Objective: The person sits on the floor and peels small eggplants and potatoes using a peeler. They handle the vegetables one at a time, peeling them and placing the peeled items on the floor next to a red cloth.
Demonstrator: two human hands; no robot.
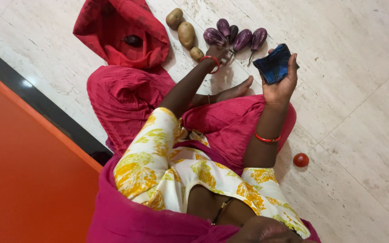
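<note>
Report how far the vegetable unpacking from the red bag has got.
Done: three potatoes and several purple eggplants lie on the marble floor beside the red bag; a tomato sits apart by the knee. In hand: the left hand reaches at the eggplants, and the right hand holds a dark blue folded cloth. Left: one dark eggplant shows in the bag's mouth.

The left hand (218, 52), reaching toward twelve o'clock, is mostly hidden among the aubergines (235, 38), so its grip cannot be made out. One dark vegetable (133, 40) sits half buried in the folds of the red cloth bag (122, 31) at eleven o'clock. The bag's top and the person's lap are cut off by the picture edges.
</note>
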